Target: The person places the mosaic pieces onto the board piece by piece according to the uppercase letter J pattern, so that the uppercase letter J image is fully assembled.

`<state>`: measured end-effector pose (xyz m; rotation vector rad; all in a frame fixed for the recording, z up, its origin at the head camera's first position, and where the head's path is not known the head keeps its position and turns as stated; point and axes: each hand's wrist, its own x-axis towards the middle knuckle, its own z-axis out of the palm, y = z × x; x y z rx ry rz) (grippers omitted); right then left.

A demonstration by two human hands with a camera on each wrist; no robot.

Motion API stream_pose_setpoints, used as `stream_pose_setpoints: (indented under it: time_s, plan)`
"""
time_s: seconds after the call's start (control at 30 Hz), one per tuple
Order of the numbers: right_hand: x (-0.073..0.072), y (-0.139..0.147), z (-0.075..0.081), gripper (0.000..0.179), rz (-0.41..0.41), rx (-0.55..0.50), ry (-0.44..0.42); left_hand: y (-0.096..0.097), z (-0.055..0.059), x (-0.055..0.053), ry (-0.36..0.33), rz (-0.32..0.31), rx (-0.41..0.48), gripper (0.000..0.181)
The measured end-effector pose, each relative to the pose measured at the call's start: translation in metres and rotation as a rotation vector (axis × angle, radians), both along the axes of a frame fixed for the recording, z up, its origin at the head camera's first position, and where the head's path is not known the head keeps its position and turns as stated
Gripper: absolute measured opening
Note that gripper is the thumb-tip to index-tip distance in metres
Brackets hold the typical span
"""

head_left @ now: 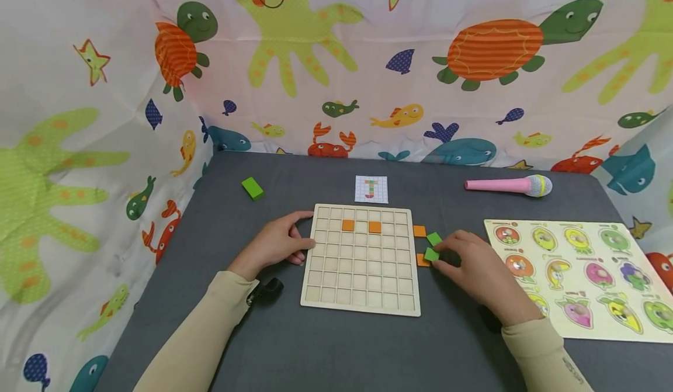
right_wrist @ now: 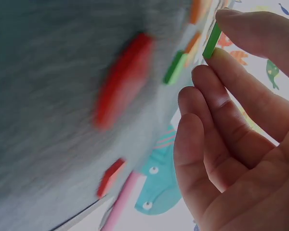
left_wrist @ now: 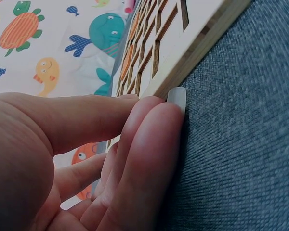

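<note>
My left hand [head_left: 276, 241] holds the left edge of a wooden grid board [head_left: 360, 260], its thumb on the rim and other fingers curled against the side. Two orange tiles [head_left: 348, 225] sit in the board's second row. Past the board's right edge, my right hand [head_left: 475, 269] pinches a green tile [right_wrist: 213, 39] between thumb and index finger. Close by lie another green tile [head_left: 433, 239] and two more orange tiles [head_left: 419, 231]. Red pieces [right_wrist: 124, 82] lie on the table in the right wrist view; the right hand hides them in the head view.
A small pattern card [head_left: 371, 189] lies behind the board. A green block [head_left: 253, 188] lies at the back left, a pink toy microphone [head_left: 507, 186] at the back right. The fruit puzzle board [head_left: 583, 281] covers the right side. A printed curtain [head_left: 336, 59] borders the table.
</note>
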<state>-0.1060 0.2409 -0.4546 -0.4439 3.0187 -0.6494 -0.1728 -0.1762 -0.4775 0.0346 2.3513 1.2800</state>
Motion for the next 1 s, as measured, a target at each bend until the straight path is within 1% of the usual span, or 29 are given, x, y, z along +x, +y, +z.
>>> stream_pose_setpoints:
  time_s: [0.17,0.3,0.43,0.6,0.83,1.0]
  plan:
    - [-0.018,-0.023,0.003,0.025,0.026,-0.033,-0.021,0.001,0.002,-0.001,-0.001,0.000,-0.003,0.079]
    - [-0.037,-0.048,0.002,0.026,0.054,-0.042,-0.053,-0.001,0.001,0.000,-0.006,0.004,0.001,0.078]
    - [-0.054,-0.071,0.000,0.026,0.076,-0.074,-0.088,-0.004,-0.001,0.001,-0.012,0.017,0.001,0.078]
    - [-0.071,-0.090,-0.001,0.025,0.090,-0.101,-0.111,-0.002,-0.002,0.000,-0.008,0.011,0.004,0.078]
    - [-0.087,-0.111,-0.005,0.024,0.133,-0.080,-0.095,0.000,0.000,0.001,0.008,0.011,0.002,0.077]
    - [-0.090,-0.119,-0.004,0.023,0.135,-0.075,-0.097,-0.002,-0.001,0.001,0.010,0.009,0.013,0.077]
